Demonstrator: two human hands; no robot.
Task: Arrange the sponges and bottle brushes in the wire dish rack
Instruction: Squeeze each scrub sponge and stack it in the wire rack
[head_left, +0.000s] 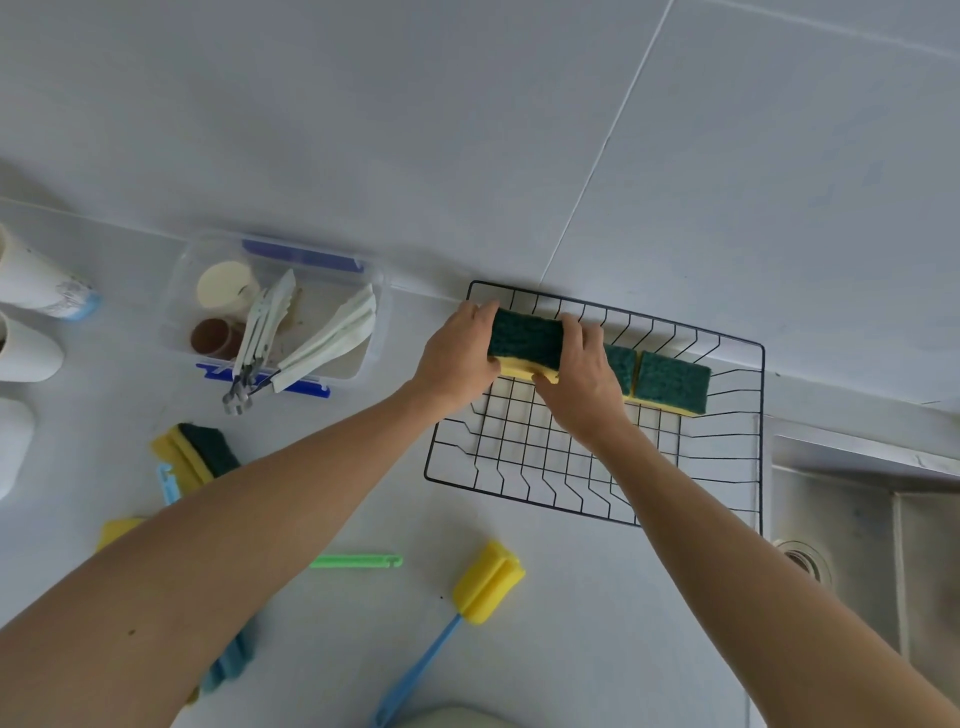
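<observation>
A black wire dish rack (519, 447) sits on the grey counter by the back wall. My left hand (457, 353) and my right hand (582, 374) both grip a green-and-yellow sponge (524, 340) at the rack's far left. Two more such sponges stand on edge along the rack's back, one (621, 366) partly behind my right hand and one (672, 382) further right. On the counter lie a sponge (200, 454) at left, a yellow-headed bottle brush with a blue handle (485, 584), a green brush handle (358, 561), and a blue brush (234, 662) under my left arm.
A clear plastic box (270, 306) with cups and white utensils stands left of the rack. White cups (31, 280) stand at the far left. A steel sink (857, 519) with a drain lies at the right. Another yellow sponge (117, 530) peeks out by my left forearm.
</observation>
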